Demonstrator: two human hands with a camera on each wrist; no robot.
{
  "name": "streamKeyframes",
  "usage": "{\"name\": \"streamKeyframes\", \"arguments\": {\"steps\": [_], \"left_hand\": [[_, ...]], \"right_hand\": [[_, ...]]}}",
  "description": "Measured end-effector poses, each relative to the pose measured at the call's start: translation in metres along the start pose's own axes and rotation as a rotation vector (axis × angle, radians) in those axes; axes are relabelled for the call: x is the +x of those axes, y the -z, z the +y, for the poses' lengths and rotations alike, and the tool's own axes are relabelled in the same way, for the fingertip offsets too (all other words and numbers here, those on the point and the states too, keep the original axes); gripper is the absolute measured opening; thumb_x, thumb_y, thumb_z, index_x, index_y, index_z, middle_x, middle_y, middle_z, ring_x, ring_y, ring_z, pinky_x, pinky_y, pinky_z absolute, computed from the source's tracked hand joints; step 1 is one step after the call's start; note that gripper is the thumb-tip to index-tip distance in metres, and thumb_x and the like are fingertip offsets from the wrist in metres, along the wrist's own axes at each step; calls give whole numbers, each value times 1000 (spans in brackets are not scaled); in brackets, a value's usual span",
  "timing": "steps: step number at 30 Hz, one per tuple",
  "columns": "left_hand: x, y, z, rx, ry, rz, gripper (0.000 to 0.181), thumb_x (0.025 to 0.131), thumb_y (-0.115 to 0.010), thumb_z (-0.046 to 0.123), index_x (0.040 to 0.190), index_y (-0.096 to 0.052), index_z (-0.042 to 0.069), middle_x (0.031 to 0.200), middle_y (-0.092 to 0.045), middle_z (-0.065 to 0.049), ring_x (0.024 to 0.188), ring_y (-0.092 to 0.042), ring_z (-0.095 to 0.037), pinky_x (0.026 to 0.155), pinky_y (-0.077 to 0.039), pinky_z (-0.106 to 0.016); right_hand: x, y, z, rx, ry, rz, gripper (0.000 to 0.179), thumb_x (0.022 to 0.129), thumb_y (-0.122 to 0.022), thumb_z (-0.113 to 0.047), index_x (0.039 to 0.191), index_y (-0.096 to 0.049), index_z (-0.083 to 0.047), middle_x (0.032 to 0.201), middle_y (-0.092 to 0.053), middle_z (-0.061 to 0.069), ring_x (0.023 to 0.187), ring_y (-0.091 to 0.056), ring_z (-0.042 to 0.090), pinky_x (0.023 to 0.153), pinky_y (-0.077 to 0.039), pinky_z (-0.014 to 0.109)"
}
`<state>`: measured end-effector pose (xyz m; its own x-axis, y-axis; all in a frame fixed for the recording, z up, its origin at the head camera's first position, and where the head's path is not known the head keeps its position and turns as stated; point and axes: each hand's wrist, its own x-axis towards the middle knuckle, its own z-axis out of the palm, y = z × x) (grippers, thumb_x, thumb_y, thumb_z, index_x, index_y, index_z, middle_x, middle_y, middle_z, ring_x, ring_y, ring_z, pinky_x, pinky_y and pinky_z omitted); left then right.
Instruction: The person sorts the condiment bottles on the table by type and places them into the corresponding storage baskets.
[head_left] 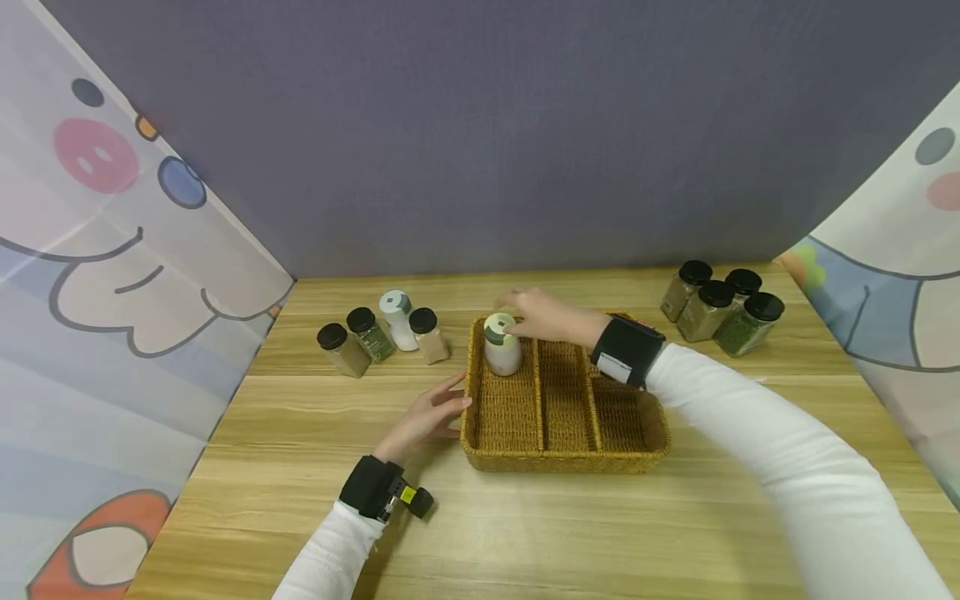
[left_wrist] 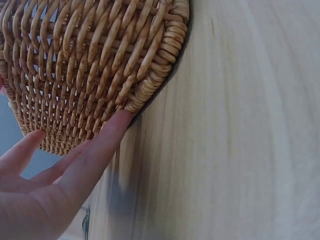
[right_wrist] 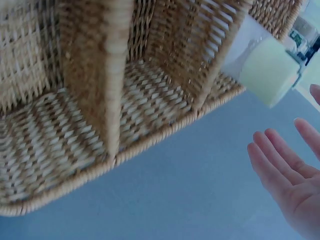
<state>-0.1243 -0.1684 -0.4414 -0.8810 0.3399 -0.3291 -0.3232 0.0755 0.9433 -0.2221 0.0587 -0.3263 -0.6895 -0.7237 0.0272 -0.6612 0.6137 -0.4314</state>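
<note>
A woven wicker basket [head_left: 562,461] with three compartments sits on the table. In its left compartment, toward the back, a white bottle with a pale green cap [head_left: 503,353] stands upright. My right hand [head_left: 546,317] is over the basket's back edge beside that bottle. In the right wrist view, its fingers [right_wrist: 280,162] are extended and apart from the pale green cap [right_wrist: 270,70]. My left hand [head_left: 422,419] touches the basket's left side, and the left wrist view shows its fingers [left_wrist: 95,160] fairly straight against the wicker wall [left_wrist: 85,65].
Left of the basket stand two black-capped spice jars [head_left: 345,350] [head_left: 372,336], a white bottle [head_left: 399,321] and another black-capped jar [head_left: 430,337]. Several black-capped jars [head_left: 705,314] are grouped at the back right. A grey wall panel [head_left: 480,150] borders the wooden table [head_left: 525,533].
</note>
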Motion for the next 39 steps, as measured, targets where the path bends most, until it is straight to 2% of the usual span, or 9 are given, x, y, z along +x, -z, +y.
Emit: {"name": "streamKeyframes", "arguments": {"steps": [5,12,20,27,39], "left_hand": [[0,0,-1,2,-6,6,68,84,-59,25,141,-24,13,134,-34,-25,119,-38,-39,80,-49,-46],[1,0,-2,8,-10,9,67,84,-59,25,141,-24,14,134,-34,-25,119,-38,-39,80,-49,-46],[1,0,-2,9,-13,2,67,85,-58,24,141,-24,13,134,-33,-26,120,-37,-39,80,-49,-46],[1,1,-2,12,-11,1,66,85,-58,25,141,-24,14,134,-34,-25,120,-36,-39,81,-49,-46],[1,2,-3,16,-11,-3,66,86,-58,24,141,-23,15,135,-33,-25,120,-37,-39,81,-49,-45]], "right_hand": [[-6,12,9,-19,-35,39,40,82,-61,-15,118,-52,0,122,-51,19,116,-42,36,98,-35,47],[-24,33,27,-66,-79,85,38,84,-60,-15,117,-53,1,114,-53,20,99,-53,33,86,-45,45],[-56,52,59,-60,-194,98,37,87,-56,-17,119,-50,2,113,-52,21,104,-49,35,85,-43,47],[-75,54,82,-55,-253,118,38,88,-54,-20,119,-50,2,112,-52,23,103,-48,37,82,-44,49],[-101,61,106,-20,-329,163,39,90,-52,-23,120,-50,2,115,-50,26,105,-45,39,84,-40,52]]}}
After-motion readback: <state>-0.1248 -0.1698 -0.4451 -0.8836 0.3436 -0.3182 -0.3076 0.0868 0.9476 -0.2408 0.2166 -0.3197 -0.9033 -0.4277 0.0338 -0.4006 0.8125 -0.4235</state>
